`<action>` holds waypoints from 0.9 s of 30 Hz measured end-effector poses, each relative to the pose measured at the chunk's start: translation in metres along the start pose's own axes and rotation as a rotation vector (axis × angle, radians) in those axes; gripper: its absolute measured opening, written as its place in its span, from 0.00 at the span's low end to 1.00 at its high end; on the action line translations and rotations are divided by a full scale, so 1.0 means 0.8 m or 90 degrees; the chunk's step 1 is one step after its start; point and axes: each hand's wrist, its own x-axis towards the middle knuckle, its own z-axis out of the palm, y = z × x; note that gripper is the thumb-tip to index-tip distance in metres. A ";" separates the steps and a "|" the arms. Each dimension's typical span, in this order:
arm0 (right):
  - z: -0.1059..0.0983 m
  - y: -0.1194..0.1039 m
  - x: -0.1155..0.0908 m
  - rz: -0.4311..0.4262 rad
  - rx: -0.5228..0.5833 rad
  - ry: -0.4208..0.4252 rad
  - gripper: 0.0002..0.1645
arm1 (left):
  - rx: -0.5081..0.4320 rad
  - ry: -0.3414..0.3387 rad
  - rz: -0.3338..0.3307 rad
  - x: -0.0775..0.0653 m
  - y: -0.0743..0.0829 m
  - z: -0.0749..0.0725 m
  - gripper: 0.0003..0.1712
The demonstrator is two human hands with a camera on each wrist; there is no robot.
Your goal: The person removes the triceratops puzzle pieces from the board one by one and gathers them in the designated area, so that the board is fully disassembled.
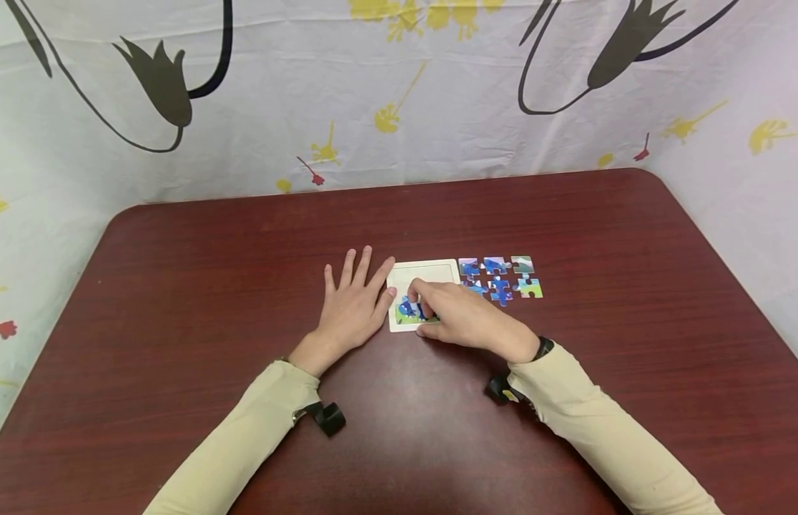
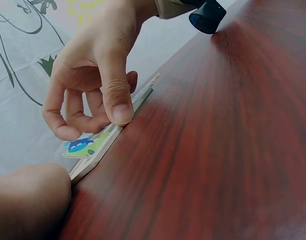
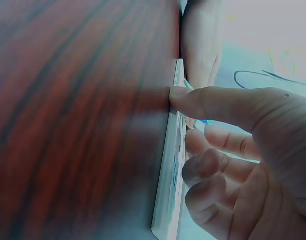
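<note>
A white-rimmed jigsaw tray lies on the table, with blue and green puzzle pieces along its near side. My left hand rests flat beside it, fingers spread, thumb and index finger at its left rim. Over the tray bends my right hand; its thumb touches the near rim and its other fingers curl down toward the pieces. Part of the near row is hidden under that hand, and I cannot tell whether it pinches a piece.
Several loose puzzle pieces lie in two rows just right of the tray. The dark red wooden table ends at a patterned white cloth behind it. Each wrist carries a black camera mount.
</note>
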 end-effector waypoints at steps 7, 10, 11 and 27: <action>0.000 -0.004 -0.001 -0.003 -0.036 0.011 0.17 | 0.002 -0.002 -0.001 0.000 0.001 0.000 0.31; 0.000 -0.005 0.000 -0.013 -0.049 0.023 0.16 | 0.003 -0.001 -0.001 0.000 0.001 0.000 0.31; 0.001 -0.006 0.001 -0.016 -0.052 0.026 0.16 | 0.003 -0.001 -0.002 0.000 0.001 -0.001 0.31; 0.000 -0.008 0.001 -0.018 -0.047 0.042 0.17 | 0.003 -0.002 -0.003 0.000 0.001 0.000 0.31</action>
